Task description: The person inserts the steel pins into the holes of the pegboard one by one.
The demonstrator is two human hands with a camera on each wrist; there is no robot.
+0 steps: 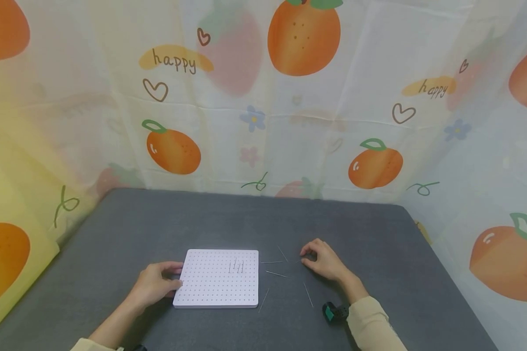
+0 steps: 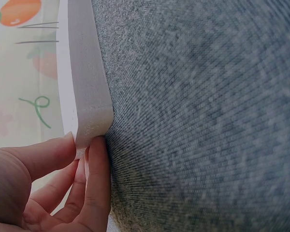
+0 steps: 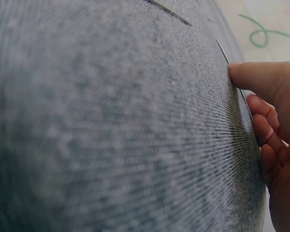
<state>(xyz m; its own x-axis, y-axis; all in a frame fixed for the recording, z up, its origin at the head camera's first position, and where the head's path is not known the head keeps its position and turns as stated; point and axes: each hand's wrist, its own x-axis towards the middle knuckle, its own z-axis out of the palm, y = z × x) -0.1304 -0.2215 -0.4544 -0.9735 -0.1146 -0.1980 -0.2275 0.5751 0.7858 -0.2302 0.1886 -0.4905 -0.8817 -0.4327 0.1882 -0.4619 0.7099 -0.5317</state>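
Note:
A white pegboard [image 1: 206,287] with rows of small holes lies flat on the dark grey table. Several thin metal pins [image 1: 239,267] stand upright in it, right of its middle. My left hand [image 1: 152,286] grips the board's left edge; in the left wrist view the thumb is at the top edge and the fingers are against the side and underside. To the right of the board, my right hand [image 1: 327,263] is low over the table. Its thumb and fingertips pinch a thin metal pin [image 3: 222,49], which lies close along the cloth surface in the right wrist view.
Loose pins lie scattered between the board and my right hand, among them one pin [image 1: 276,274] near the board's right edge and another pin [image 1: 308,294] below the hand. A fruit-printed curtain [image 1: 254,146] hangs behind the table [image 1: 167,219].

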